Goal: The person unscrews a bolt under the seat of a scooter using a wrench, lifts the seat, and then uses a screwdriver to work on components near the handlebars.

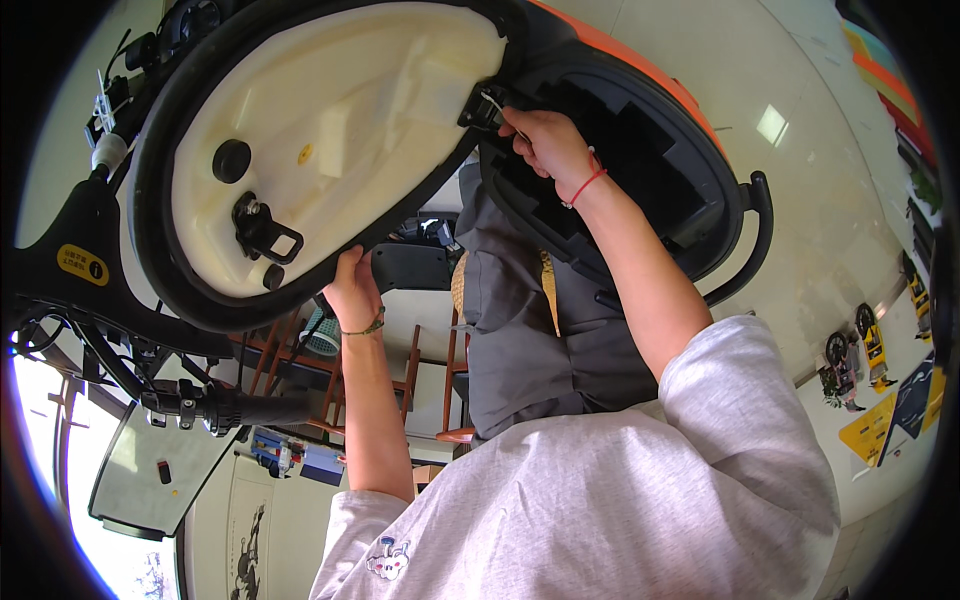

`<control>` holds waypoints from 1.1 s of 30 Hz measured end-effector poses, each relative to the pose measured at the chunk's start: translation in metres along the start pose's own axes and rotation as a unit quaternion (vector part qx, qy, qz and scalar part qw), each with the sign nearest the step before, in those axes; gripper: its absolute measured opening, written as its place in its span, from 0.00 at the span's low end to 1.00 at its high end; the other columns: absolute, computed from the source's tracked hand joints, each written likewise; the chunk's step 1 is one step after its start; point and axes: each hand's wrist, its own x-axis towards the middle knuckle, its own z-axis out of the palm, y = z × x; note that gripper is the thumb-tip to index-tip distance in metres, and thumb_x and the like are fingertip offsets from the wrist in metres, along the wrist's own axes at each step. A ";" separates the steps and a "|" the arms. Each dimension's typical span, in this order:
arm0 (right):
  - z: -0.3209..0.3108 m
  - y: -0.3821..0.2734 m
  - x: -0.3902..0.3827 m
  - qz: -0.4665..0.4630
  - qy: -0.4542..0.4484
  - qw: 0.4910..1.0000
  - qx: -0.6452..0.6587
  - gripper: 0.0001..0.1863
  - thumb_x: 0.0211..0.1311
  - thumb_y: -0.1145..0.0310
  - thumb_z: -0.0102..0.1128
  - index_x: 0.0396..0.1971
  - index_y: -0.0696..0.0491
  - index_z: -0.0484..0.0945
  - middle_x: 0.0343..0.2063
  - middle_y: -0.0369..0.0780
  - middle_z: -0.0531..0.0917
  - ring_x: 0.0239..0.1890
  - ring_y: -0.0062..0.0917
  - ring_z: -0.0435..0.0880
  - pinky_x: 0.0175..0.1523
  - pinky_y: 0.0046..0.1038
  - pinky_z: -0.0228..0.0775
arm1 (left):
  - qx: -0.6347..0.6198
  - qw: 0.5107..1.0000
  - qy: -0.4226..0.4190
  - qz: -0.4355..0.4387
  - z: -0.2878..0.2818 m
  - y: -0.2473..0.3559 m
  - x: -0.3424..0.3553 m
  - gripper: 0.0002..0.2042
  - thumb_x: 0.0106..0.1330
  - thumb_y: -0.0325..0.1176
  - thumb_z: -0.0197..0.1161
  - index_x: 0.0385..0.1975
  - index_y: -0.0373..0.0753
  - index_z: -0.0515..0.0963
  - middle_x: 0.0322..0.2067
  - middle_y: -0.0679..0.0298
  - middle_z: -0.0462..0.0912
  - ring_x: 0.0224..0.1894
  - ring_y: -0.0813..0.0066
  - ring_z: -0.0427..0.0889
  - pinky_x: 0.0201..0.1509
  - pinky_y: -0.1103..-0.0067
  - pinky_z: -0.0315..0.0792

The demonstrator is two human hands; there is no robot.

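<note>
A scooter seat [330, 120] is tipped up, its cream underside and black rim facing me. My left hand [354, 290] grips the lower rim, thumb on the near side, the other fingers mostly hidden behind it. At the seat's right end is a black hinge bracket [478, 112]. My right hand [548, 148] is closed at this bracket around a thin, light metal rod [492, 100]; its exact kind is hard to make out. Beneath that hand the black storage bucket [640, 170] lies open. A black latch loop [268, 232] stands out from the seat's underside.
The handlebar grip [270, 408] and black front body [80, 250] are at the left. A curved black grab rail [762, 225] sticks out at the right rear. Wooden chair frames [400, 385] stand behind my left arm. Small yellow vehicles [873, 345] are far right.
</note>
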 end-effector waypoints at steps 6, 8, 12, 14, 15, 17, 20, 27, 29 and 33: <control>0.002 -0.001 -0.001 0.003 0.003 1.000 -0.007 0.16 0.65 0.57 0.53 0.27 0.56 0.75 0.12 0.27 0.65 0.11 0.10 0.56 0.15 0.17 0.42 | 0.009 1.000 0.019 0.013 0.005 0.000 -0.001 0.20 0.55 0.17 0.52 0.50 0.35 0.71 0.47 0.59 0.73 0.51 0.64 0.73 0.57 0.64 0.69; 0.004 0.002 -0.003 0.004 0.009 1.000 0.001 0.16 0.65 0.57 0.53 0.27 0.56 0.76 0.12 0.27 0.66 0.11 0.10 0.57 0.15 0.17 0.42 | 0.005 1.000 0.022 0.011 0.001 -0.001 -0.001 0.20 0.55 0.17 0.52 0.49 0.35 0.71 0.47 0.60 0.73 0.51 0.64 0.73 0.57 0.64 0.69; 0.005 0.005 -0.003 -0.010 0.011 1.000 0.014 0.16 0.65 0.57 0.53 0.28 0.56 0.76 0.12 0.28 0.66 0.11 0.09 0.57 0.15 0.17 0.43 | -0.002 1.000 0.007 -0.008 -0.006 -0.002 0.001 0.27 0.53 0.13 0.51 0.56 0.37 0.66 0.51 0.61 0.70 0.54 0.66 0.72 0.56 0.69 0.71; 0.006 0.004 -0.002 -0.011 0.014 1.000 0.013 0.16 0.65 0.57 0.53 0.28 0.56 0.76 0.12 0.28 0.67 0.11 0.09 0.57 0.15 0.17 0.43 | -0.001 1.000 0.017 -0.010 -0.006 -0.004 0.002 0.26 0.53 0.14 0.51 0.56 0.37 0.66 0.51 0.60 0.70 0.54 0.66 0.72 0.56 0.69 0.71; 0.008 0.002 -0.002 -0.009 0.018 1.000 0.011 0.16 0.65 0.57 0.53 0.28 0.56 0.76 0.12 0.28 0.67 0.11 0.09 0.57 0.15 0.17 0.43 | -0.001 1.000 0.014 -0.006 -0.005 -0.003 0.001 0.26 0.53 0.14 0.51 0.56 0.37 0.66 0.51 0.61 0.70 0.54 0.66 0.72 0.56 0.69 0.71; 0.009 0.002 -0.003 -0.009 0.024 1.000 0.001 0.17 0.65 0.57 0.53 0.28 0.56 0.76 0.12 0.28 0.67 0.11 0.09 0.57 0.15 0.17 0.43 | -0.003 1.000 0.007 0.001 -0.002 -0.002 0.001 0.26 0.53 0.14 0.51 0.56 0.37 0.66 0.51 0.61 0.71 0.53 0.66 0.72 0.55 0.69 0.71; 0.009 0.005 -0.006 -0.014 0.031 0.999 -0.017 0.17 0.65 0.57 0.53 0.28 0.57 0.76 0.12 0.28 0.67 0.11 0.09 0.57 0.15 0.17 0.43 | -0.011 1.000 0.004 0.000 -0.001 -0.001 -0.001 0.26 0.53 0.13 0.51 0.55 0.36 0.67 0.50 0.61 0.71 0.53 0.66 0.73 0.55 0.69 0.71; 0.010 0.005 -0.001 -0.010 0.020 1.000 -0.006 0.16 0.65 0.58 0.53 0.28 0.57 0.77 0.12 0.28 0.67 0.11 0.09 0.57 0.15 0.17 0.42 | -0.005 1.000 -0.001 0.004 0.003 0.000 -0.001 0.25 0.53 0.13 0.52 0.54 0.36 0.68 0.50 0.60 0.71 0.53 0.66 0.73 0.56 0.68 0.71; 0.010 0.005 -0.001 -0.012 0.020 1.000 -0.005 0.16 0.65 0.58 0.53 0.29 0.57 0.77 0.12 0.28 0.67 0.11 0.09 0.57 0.15 0.17 0.42 | -0.004 1.000 -0.004 0.004 0.003 0.001 0.000 0.25 0.53 0.14 0.52 0.54 0.36 0.68 0.50 0.61 0.71 0.53 0.66 0.73 0.56 0.69 0.71; 0.010 0.003 -0.004 -0.015 0.022 1.000 -0.001 0.16 0.65 0.58 0.53 0.28 0.57 0.77 0.12 0.28 0.67 0.11 0.09 0.57 0.15 0.17 0.43 | -0.006 1.000 -0.006 0.010 0.003 0.001 -0.001 0.24 0.53 0.15 0.52 0.53 0.36 0.69 0.49 0.61 0.72 0.52 0.66 0.73 0.57 0.67 0.70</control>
